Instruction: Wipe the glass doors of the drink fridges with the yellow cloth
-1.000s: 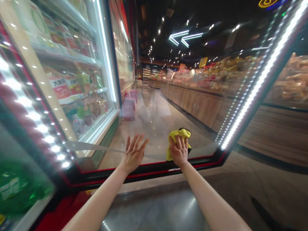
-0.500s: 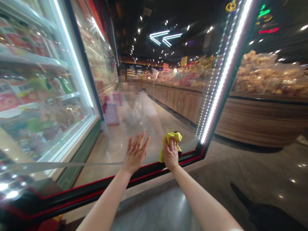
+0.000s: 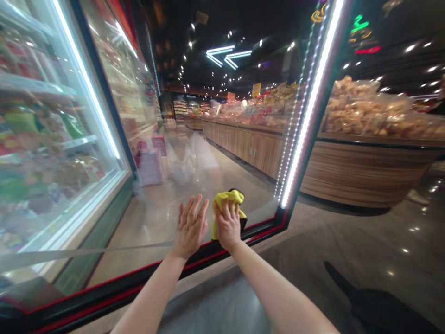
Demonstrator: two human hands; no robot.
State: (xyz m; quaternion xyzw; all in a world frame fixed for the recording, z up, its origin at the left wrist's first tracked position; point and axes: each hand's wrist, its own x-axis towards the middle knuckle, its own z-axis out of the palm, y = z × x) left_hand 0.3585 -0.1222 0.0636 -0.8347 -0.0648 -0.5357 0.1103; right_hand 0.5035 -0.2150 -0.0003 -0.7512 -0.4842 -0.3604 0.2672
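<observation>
My right hand (image 3: 227, 225) presses a bunched yellow and black cloth (image 3: 222, 200) against the glass pane (image 3: 243, 171), low down by its black frame with red edging (image 3: 259, 228). My fingers lie over the cloth, and part of it sticks out above and beside them. To the left of it, my left hand (image 3: 190, 225) is open and empty, with its fingers stretched upward at the glass. The two hands are close together but apart.
A bright light strip (image 3: 313, 106) runs up the right side of the pane. Lit shelves with goods (image 3: 52, 139) stand on the left. A wood-fronted counter (image 3: 365, 174) piled with bagged goods curves on the right. Red signs (image 3: 151, 162) show behind the glass.
My right hand and the cloth have moved left along the bottom of the pane, nearer my left hand. The view has shifted slightly, and a faint reflection on the glass looks different.
</observation>
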